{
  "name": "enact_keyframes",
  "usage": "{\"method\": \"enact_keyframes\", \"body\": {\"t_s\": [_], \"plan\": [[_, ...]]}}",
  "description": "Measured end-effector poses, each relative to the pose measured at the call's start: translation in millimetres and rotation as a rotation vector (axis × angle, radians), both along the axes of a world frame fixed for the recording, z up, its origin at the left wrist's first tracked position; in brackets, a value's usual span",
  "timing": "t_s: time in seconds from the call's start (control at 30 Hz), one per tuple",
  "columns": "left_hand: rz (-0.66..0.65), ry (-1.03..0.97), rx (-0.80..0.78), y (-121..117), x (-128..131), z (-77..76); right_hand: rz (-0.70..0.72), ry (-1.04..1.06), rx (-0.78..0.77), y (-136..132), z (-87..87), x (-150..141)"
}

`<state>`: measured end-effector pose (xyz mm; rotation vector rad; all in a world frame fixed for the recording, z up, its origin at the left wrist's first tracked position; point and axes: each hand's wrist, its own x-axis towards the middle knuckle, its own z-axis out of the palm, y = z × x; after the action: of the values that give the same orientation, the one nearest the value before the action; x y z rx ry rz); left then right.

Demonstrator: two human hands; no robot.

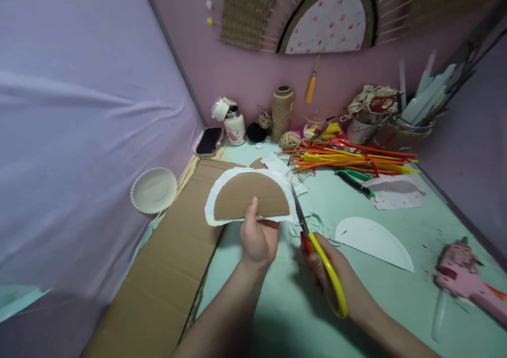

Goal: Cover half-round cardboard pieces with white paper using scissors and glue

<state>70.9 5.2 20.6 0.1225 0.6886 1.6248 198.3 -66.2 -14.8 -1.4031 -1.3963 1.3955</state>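
My left hand (259, 237) grips a half-round piece of cardboard (249, 193) by its straight lower edge, thumb on top. Around the cardboard runs a border of white fabric or paper (213, 197), wider than the board, with an uneven edge. In my right hand (328, 265) is a pair of scissors (328, 273) with yellow and red handles. Their blades point up and lie at the right end of the white border; whether they are parted I cannot tell. Thin pale scraps (315, 225) lie on the table behind the scissors.
Large cardboard sheets (174, 263) cover the left side. A white half-circle (372, 242) and a pink glue gun (467, 284) lie to the right. Farther back are orange and yellow sticks (348, 157), green-handled pliers (356, 182), a twine spool (282, 112), a bottle (235, 127) and a phone (209, 141).
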Motion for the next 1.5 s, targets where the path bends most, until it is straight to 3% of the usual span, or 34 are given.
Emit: {"method": "enact_keyframes", "body": {"t_s": [0.5,0.9,1.5], "plan": [[0.022,0.059,-0.004,3.7,-6.9,1.6,-0.04,0.037,-0.096,1.3,2.1,-0.3],[-0.015,0.087,0.0,6.9,-15.2,3.0,0.044,-0.015,0.056,-2.0,8.5,4.4],[-0.164,0.095,0.0,7.1,-19.9,3.1,0.032,-0.002,0.068,-1.2,8.7,6.1]]}}
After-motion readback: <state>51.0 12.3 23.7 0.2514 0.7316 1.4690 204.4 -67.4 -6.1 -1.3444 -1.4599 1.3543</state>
